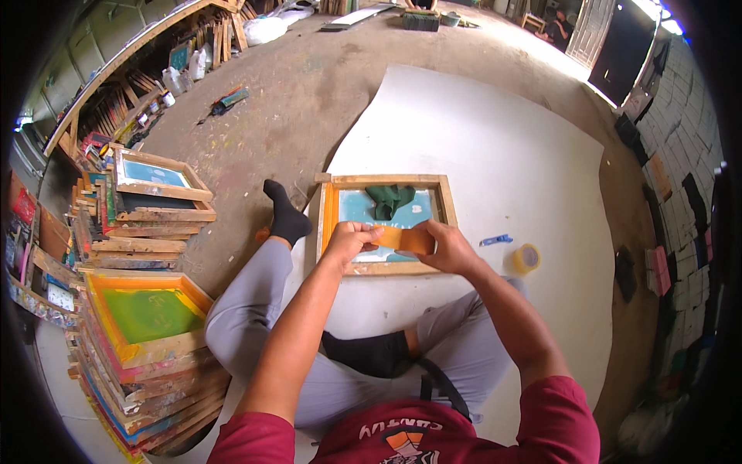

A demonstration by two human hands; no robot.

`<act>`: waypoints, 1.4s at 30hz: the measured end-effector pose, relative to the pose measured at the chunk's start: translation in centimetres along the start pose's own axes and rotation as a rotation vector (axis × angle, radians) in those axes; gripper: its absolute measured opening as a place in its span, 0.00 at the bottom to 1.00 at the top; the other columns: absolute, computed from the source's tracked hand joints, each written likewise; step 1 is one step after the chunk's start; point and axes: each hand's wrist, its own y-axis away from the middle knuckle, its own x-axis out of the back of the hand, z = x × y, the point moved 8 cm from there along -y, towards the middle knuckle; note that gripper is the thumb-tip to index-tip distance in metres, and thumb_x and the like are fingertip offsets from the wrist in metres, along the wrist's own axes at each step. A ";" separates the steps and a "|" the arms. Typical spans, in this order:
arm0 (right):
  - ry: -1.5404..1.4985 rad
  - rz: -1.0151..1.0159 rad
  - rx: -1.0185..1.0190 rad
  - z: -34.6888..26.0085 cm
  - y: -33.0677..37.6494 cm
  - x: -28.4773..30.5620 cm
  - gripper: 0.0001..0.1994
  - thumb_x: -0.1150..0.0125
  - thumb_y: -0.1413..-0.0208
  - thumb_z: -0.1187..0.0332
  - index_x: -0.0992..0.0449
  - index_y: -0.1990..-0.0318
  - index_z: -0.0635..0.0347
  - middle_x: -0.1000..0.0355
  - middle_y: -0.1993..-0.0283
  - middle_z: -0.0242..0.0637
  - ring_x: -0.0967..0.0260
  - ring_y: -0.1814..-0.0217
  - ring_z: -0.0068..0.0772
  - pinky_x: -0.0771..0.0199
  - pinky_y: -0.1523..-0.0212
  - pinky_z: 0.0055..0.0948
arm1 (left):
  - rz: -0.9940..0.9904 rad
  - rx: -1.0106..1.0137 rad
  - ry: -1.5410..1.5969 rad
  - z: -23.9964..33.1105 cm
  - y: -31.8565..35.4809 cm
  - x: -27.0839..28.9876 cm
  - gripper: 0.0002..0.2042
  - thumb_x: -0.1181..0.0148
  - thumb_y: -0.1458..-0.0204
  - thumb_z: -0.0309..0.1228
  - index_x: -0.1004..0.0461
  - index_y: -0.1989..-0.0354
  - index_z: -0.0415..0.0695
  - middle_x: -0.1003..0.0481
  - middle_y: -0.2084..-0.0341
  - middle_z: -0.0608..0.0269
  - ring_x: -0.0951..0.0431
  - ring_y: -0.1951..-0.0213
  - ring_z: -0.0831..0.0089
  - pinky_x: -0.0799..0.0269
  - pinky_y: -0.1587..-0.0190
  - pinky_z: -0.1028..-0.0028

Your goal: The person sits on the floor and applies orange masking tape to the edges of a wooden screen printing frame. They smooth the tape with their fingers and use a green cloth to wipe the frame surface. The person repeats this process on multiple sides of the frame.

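Note:
A strip of orange-brown tape point(398, 238) is stretched between my two hands. My left hand point(352, 241) pinches one end of it between thumb and fingers. The other end is gripped by my right hand point(447, 246); whether a roll sits inside that grip is hidden. Both hands are above a wooden screen-printing frame point(386, 269) with blue-green mesh, lying flat in front of me. Orange tape point(331, 209) covers the inner left side of that frame. A crumpled dark green cloth point(389, 199) rests on the mesh near its far side.
The frame lies on a large white sheet point(479, 131). To its right are a blue utility knife point(495, 240) and a roll of yellowish tape point(525, 258). Stacked wooden screen frames point(154, 363) stand at my left, with another stack point(147, 232) beyond. A person point(558, 31) sits far back.

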 end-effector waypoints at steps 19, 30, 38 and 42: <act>0.125 -0.164 -0.232 16.5 6.2 1.6 0.30 0.14 0.66 0.55 0.17 0.53 0.55 0.17 0.58 0.40 0.20 0.53 0.50 0.20 0.51 0.43 | 0.310 0.187 -0.040 -14.8 -2.0 14.7 0.13 0.26 0.43 0.34 0.20 0.61 0.36 0.19 0.69 0.62 0.20 0.72 0.74 0.19 0.62 0.73; 0.233 -0.170 -0.223 21.7 8.4 3.4 0.30 0.12 0.69 0.58 0.17 0.53 0.54 0.18 0.58 0.41 0.20 0.54 0.46 0.20 0.52 0.41 | 0.322 0.198 -0.070 -15.9 -3.5 16.4 0.10 0.27 0.43 0.29 0.18 0.64 0.32 0.18 0.71 0.61 0.18 0.72 0.73 0.20 0.65 0.75; -0.082 -0.114 -0.358 25.1 9.6 2.9 0.24 0.18 0.57 0.59 0.20 0.54 0.56 0.20 0.56 0.45 0.21 0.52 0.52 0.22 0.52 0.46 | 0.448 0.092 -0.231 -16.6 -2.9 16.0 0.12 0.27 0.44 0.27 0.16 0.58 0.30 0.16 0.67 0.59 0.17 0.67 0.74 0.21 0.63 0.75; 0.133 -0.156 -0.294 23.8 8.5 2.7 0.22 0.20 0.57 0.58 0.19 0.55 0.52 0.21 0.57 0.39 0.23 0.49 0.49 0.23 0.48 0.47 | 0.487 0.002 -0.319 -17.0 -2.6 16.2 0.13 0.25 0.46 0.28 0.14 0.59 0.30 0.16 0.71 0.61 0.18 0.69 0.77 0.23 0.65 0.76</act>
